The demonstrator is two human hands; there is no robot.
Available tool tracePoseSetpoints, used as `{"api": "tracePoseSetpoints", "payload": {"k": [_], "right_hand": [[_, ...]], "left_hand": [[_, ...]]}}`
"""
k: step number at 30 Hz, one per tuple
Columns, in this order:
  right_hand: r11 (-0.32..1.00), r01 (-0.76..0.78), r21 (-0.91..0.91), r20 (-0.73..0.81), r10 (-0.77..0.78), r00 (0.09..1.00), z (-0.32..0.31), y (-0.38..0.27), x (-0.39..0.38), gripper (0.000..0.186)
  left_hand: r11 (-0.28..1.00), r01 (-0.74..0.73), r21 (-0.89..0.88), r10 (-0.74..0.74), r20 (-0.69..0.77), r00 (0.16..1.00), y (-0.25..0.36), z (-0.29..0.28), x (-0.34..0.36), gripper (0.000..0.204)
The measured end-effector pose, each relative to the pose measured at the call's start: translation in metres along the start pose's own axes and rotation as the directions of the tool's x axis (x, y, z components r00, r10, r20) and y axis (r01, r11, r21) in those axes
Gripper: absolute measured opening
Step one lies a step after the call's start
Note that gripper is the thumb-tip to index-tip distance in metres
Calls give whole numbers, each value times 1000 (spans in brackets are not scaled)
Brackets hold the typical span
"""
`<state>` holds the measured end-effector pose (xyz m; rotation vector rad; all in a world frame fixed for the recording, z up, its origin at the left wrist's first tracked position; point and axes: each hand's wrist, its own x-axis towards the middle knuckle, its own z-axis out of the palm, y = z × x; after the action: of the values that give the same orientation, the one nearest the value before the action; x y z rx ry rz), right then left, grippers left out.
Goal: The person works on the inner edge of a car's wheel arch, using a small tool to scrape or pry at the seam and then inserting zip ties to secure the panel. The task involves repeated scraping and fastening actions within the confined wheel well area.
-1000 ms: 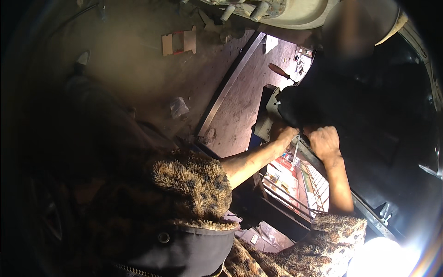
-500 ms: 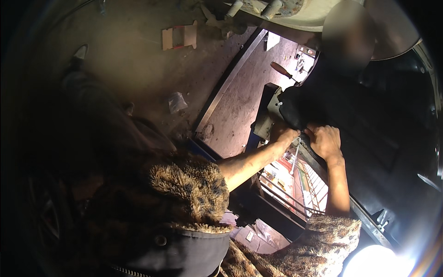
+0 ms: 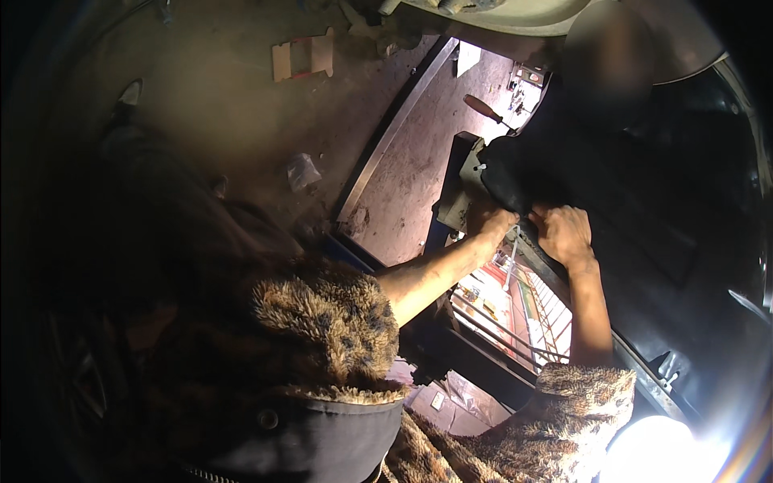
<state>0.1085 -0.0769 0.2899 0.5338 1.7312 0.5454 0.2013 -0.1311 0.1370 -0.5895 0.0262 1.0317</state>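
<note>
Between my two hands runs the edge of a large black panel [image 3: 660,217], next to a metal rail [image 3: 547,270]. My left hand [image 3: 497,223] is closed at the rail, its fingertips pinched together; what they grip is hidden. Close beside it, my right hand [image 3: 565,233] curls its fingers at the panel's edge, and I cannot make out what is in them. A thin whitish strip [image 3: 510,266] hangs down from just below the left fingertips. A grey metal bracket [image 3: 460,189] sits left of the panel, with a small white piece [image 3: 481,167] sticking out near its top.
A screwdriver with a brown handle [image 3: 483,107] points toward the panel beyond my hands. A bright round lamp [image 3: 654,452] glows at the lower right. On the floor lie an opened carton [image 3: 303,58] and a crumpled clear bag [image 3: 303,172]. Dark bars [image 3: 491,334] cross below my forearms.
The whole view has shifted slightly, so things sit a little higher and further left. Both hands keep nearly the same grip and place at the panel's edge.
</note>
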Motion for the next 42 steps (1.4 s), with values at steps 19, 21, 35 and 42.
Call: {"api": "tracePoseSetpoints", "payload": {"k": [19,21,35,42], "right_hand": [[988,-29,149,169,3,986,4,1,30,22],[970,-78,229,177,37,984,8,8,28,22],[941,-179,286,293,92,952,-4,18,28,24],[883,-401,245,207,356,911,3,-10,12,34]], "left_hand": [[985,-57,164,75,-108,991,6,-4,19,15],[993,-50,108,54,-39,998,5,-10,19,13],[997,-13,76,-1,180,984,6,-4,-4,33],[986,-20,167,-2,132,991,17,-9,-15,41]]}}
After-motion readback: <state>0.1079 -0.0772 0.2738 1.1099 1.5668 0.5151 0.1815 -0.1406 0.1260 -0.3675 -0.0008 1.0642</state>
